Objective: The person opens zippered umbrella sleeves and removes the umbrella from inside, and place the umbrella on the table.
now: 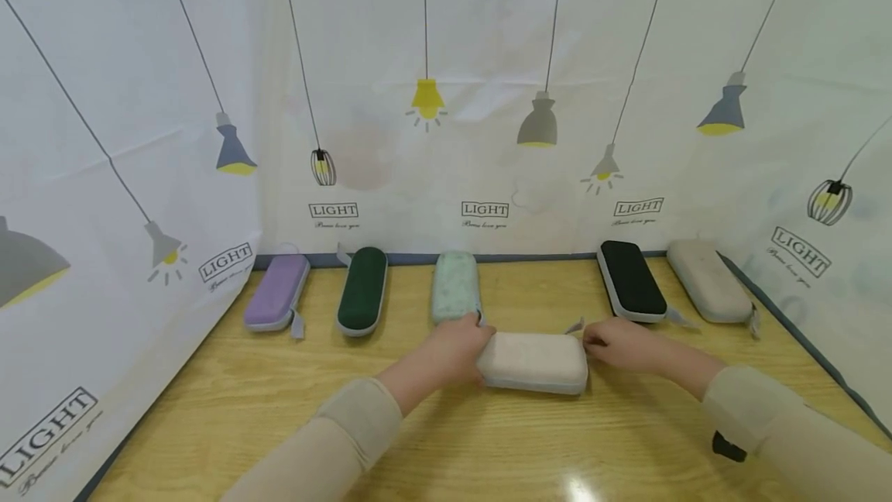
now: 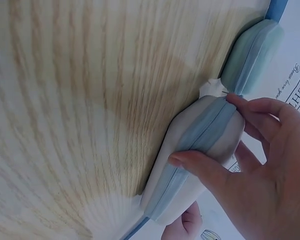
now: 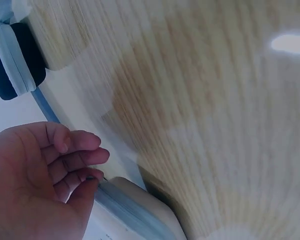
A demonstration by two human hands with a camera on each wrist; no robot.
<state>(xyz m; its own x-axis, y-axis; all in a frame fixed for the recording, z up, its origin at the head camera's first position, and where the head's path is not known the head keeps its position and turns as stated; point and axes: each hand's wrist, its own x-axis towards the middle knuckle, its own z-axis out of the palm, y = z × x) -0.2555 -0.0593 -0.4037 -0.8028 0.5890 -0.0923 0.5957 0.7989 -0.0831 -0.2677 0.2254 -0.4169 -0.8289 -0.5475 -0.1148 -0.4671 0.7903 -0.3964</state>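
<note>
A cream zippered hard case (image 1: 535,362) lies lengthwise across the table, with a light grey-blue zipper band (image 2: 192,145) around its side. My left hand (image 1: 456,348) grips its left end; in the left wrist view the thumb presses the zipper band and the index fingertip is at the corner. At the right end, my right hand (image 1: 623,344) pinches a small zipper pull (image 3: 92,177) between thumb and finger, mostly hidden by the fingertips. A grey strap tab (image 1: 575,326) sticks up at that corner. Directly behind the left hand lies a mint green case (image 1: 456,285).
Along the back edge lie a purple case (image 1: 276,291), a dark green case (image 1: 363,289), a black case (image 1: 632,280) and a beige case (image 1: 711,281). White sheets printed with lamps (image 1: 488,37) wall off the wooden table (image 1: 230,424) at back and sides.
</note>
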